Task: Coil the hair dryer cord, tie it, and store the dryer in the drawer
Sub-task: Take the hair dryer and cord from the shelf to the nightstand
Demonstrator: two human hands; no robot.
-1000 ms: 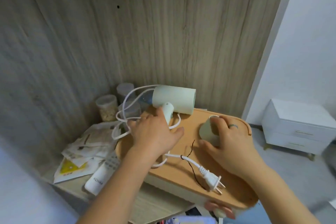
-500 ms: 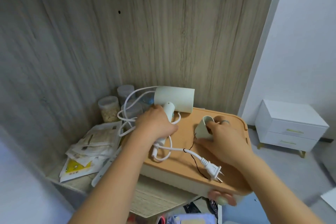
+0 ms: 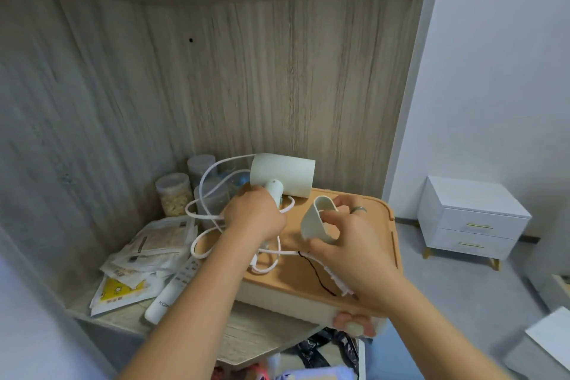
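Observation:
A pale green hair dryer (image 3: pixel 282 174) stands on the orange lid of a storage box (image 3: pixel 379 216), barrel pointing right. My left hand (image 3: pixel 256 216) grips its folded handle. The white cord (image 3: pixel 212 191) loops loosely to the left of the dryer and trails across the lid under my right forearm, where the plug is hidden. My right hand (image 3: pixel 342 237) holds the dryer's detached pale green nozzle (image 3: pixel 316 219) just above the lid, thumb and fingers around it. A thin black tie (image 3: pixel 317 274) lies on the lid beside the cord.
Clear jars (image 3: pixel 174 194) stand behind the cord against the wooden back wall. Paper packets (image 3: pixel 148 250) and a white remote (image 3: pixel 172 290) lie on the shelf at left. A white two-drawer nightstand (image 3: pixel 472 219) stands on the floor at right. Bags lie below the shelf.
My left hand closed around the dryer's handle and lifted it slightly. My right hand picked the nozzle up off the lid and turned it. The camera view rose.

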